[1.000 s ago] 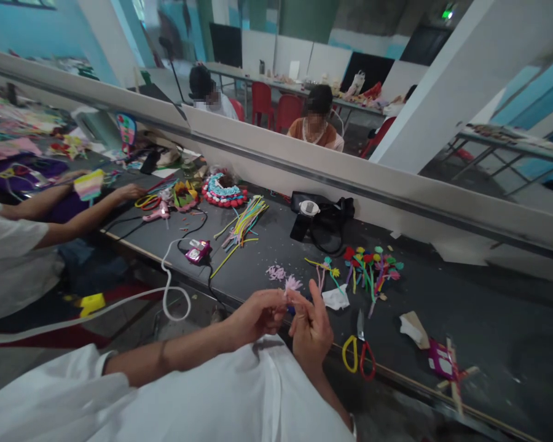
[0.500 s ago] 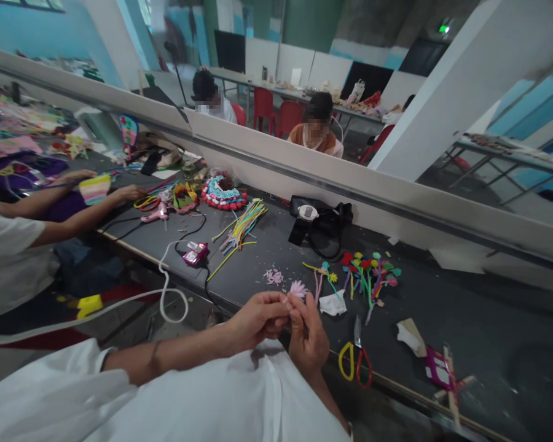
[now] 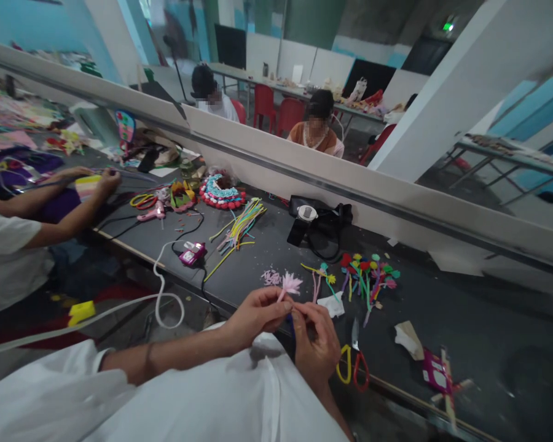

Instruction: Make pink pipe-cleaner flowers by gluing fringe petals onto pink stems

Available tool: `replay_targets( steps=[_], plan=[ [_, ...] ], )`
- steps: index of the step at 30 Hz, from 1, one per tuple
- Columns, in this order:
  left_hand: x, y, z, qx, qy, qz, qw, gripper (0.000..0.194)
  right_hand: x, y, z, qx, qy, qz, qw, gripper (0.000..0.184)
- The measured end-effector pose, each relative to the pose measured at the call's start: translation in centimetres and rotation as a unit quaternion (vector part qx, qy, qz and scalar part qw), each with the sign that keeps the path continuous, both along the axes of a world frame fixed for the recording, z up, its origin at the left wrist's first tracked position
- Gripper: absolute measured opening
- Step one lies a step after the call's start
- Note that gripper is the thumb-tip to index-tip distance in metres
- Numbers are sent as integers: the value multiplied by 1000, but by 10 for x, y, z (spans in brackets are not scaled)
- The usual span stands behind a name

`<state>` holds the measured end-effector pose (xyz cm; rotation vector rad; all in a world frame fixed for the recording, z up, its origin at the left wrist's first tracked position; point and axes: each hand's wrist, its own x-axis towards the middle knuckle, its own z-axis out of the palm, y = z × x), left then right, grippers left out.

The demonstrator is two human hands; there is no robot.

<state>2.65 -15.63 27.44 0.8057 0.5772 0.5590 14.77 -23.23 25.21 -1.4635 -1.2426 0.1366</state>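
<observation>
In front of my body my left hand (image 3: 260,316) is closed, its thumb and fingers pinching the stem of a pale pink fuzzy flower (image 3: 291,283). The flower's many thin petals fan out above the fingertips. My right hand (image 3: 317,341) is closed too, thumb and forefinger pressed together right beside the left thumb. What it pinches is hidden by the fingers. Behind the flower a small heap of pink cut pieces (image 3: 271,278) lies on the dark table. Scissors (image 3: 354,344) with one yellow and one red handle rest just right of my right hand, near the table edge.
Several colourful fuzzy flowers (image 3: 368,270) lie beyond the scissors, with a white crumpled paper (image 3: 332,304) nearby. Loose fuzzy stems (image 3: 242,227), a pink glue gun (image 3: 153,212) and a white cable (image 3: 161,276) are leftward. A co-worker's hand (image 3: 109,182) works farther left.
The pink flower has risen and now stands upright above my left fingers. My right hand has shifted slightly right, its fingers more curled. The co-worker's hand has drawn back to the left.
</observation>
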Motion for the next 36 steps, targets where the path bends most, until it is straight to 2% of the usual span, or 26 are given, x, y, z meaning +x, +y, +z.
replay_targets(
  steps=[5, 11, 14, 19, 24, 31, 36],
  plan=[
    [1, 3, -1, 2, 19, -12, 1000, 25, 3, -1, -5, -107, 124, 12, 986, 18],
    [1, 5, 3, 8, 66, -17, 998, 32, 7, -5, -6, -134, 155, -5, 979, 21],
    [0, 6, 6, 19, 110, -16, 994, 39, 10, -6, -1, -126, 131, -18, 983, 21],
    [-3, 5, 5, 38, 162, -21, 986, 36, 13, -5, 7, -65, 43, -23, 997, 12],
    [-5, 1, 2, 71, 193, -12, 979, 38, 13, -4, 7, -50, -38, -21, 998, 8],
    [-7, -2, 0, 177, 223, 7, 959, 33, 11, -5, 3, -39, -76, -23, 996, 7],
    [-9, -3, -5, 218, 226, 15, 949, 31, 10, -6, 1, -46, -83, -19, 995, 8]
  ],
)
